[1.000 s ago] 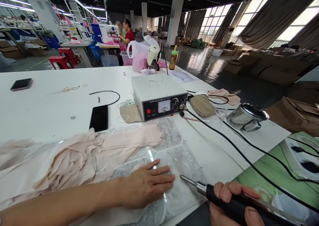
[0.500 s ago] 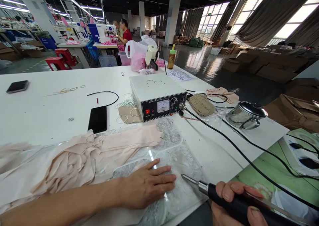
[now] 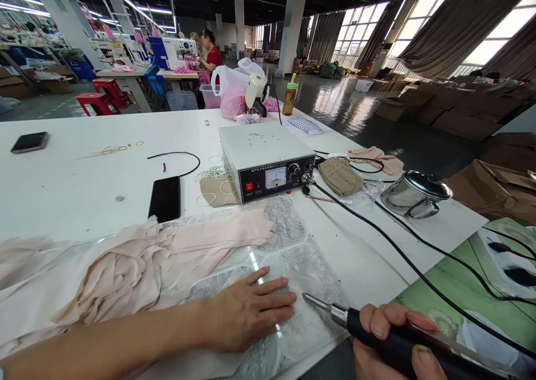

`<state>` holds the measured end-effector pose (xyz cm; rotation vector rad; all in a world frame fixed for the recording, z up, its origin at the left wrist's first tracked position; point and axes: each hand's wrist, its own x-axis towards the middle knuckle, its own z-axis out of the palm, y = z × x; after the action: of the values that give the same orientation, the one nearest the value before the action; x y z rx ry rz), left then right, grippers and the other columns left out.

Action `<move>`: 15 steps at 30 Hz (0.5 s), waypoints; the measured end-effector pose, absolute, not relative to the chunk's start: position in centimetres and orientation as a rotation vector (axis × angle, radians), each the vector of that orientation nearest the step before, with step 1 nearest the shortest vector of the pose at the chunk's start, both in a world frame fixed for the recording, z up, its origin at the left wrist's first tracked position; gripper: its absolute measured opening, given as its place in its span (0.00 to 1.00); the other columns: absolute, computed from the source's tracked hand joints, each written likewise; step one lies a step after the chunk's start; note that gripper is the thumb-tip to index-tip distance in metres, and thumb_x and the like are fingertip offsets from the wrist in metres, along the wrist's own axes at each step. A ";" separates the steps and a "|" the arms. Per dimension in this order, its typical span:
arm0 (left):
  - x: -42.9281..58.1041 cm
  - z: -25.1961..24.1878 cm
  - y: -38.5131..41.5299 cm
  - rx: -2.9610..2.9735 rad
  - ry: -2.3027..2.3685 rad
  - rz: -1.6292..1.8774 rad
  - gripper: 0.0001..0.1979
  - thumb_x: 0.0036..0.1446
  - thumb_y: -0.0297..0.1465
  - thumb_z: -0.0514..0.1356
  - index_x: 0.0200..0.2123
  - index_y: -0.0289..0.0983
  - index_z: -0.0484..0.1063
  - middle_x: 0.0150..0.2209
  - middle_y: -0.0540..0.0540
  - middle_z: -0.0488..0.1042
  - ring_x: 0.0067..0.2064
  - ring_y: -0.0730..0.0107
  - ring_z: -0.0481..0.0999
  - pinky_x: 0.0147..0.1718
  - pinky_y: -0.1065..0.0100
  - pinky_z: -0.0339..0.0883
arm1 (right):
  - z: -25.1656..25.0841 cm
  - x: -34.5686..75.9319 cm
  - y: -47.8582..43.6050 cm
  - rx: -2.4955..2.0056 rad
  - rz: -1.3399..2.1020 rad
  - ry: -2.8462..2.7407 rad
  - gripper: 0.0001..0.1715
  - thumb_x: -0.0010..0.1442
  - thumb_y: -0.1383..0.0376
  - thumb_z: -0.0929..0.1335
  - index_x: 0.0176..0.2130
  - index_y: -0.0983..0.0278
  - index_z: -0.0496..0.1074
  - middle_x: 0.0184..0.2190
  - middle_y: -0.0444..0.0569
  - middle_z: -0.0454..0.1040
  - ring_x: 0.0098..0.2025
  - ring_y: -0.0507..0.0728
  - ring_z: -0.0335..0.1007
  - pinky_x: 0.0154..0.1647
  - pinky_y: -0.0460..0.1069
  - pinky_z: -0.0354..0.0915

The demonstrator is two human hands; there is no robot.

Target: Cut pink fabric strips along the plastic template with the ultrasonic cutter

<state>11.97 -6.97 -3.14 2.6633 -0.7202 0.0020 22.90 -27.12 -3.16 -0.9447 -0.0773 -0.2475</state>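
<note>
My left hand lies flat, fingers stretched out, on a clear scratched plate over pale fabric at the table's near edge. My right hand is wrapped round the black handle of a corded tool; its metal tip rests on the plate just right of my left fingertips. A pile of pink fabric strips spreads to the left of my left hand. The tool's black cable runs back to a white control box with a meter and knobs.
A black phone lies beside the box, another phone at far left. A steel lidded pot, tan fabric pieces, rubber rings, a bottle and a plastic bag stand on the white table. People sew in the background.
</note>
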 end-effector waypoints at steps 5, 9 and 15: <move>11.9 -3.3 -7.0 2.639 -0.712 0.026 0.18 0.69 0.28 0.50 0.60 0.35 0.63 0.62 0.41 0.65 0.66 0.57 0.58 0.67 0.51 0.40 | -2.9 22.9 -26.9 -0.968 -0.279 -0.020 0.11 0.42 0.61 0.64 0.29 0.62 0.67 0.23 0.42 0.59 0.20 0.50 0.52 0.18 0.49 0.52; 11.9 -3.5 -6.9 2.628 -0.712 0.042 0.19 0.68 0.27 0.50 0.61 0.35 0.63 0.61 0.40 0.65 0.66 0.57 0.58 0.67 0.50 0.41 | -2.9 22.9 -26.9 -0.976 -0.301 0.006 0.11 0.42 0.60 0.64 0.29 0.61 0.68 0.24 0.43 0.58 0.20 0.51 0.51 0.18 0.50 0.51; 11.9 -3.4 -6.9 2.641 -0.719 0.015 0.18 0.69 0.28 0.50 0.60 0.33 0.64 0.62 0.41 0.64 0.66 0.56 0.58 0.67 0.50 0.40 | -3.2 22.9 -27.0 -0.993 -0.288 -0.074 0.09 0.45 0.61 0.64 0.29 0.61 0.67 0.24 0.43 0.59 0.21 0.51 0.52 0.18 0.49 0.52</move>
<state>11.90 -6.91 -3.38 2.6410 -0.7192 0.0154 22.95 -27.03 -3.19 -0.9926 -0.0739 -0.2884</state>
